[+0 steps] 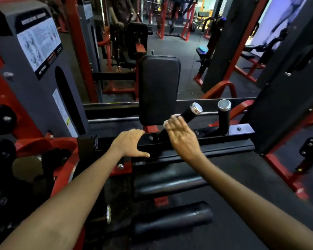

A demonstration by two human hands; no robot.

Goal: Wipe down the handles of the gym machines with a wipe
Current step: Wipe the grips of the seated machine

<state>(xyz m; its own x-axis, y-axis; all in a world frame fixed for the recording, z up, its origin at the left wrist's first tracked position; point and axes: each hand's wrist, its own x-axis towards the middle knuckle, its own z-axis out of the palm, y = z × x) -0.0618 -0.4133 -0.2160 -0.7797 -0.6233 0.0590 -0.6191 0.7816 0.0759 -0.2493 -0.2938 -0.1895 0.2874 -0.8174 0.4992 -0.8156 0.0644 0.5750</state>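
Now the right hand (182,137) reaches onto the angled handle (188,114), fingers loosely spread over a bit of white wipe (165,123) (mostly hidden). Left hand (129,142) rests flat and open on the black crossbar (215,137); a second upright handle (223,115) stands just beside.

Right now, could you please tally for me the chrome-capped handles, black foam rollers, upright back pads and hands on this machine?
Chrome-capped handles: 2, the tilted handle by the right hand and the upright handle
Black foam rollers: 2, the upper roller and the lower roller
Upright back pad: 1
Hands: 2, the left hand and the right hand
Total: 7
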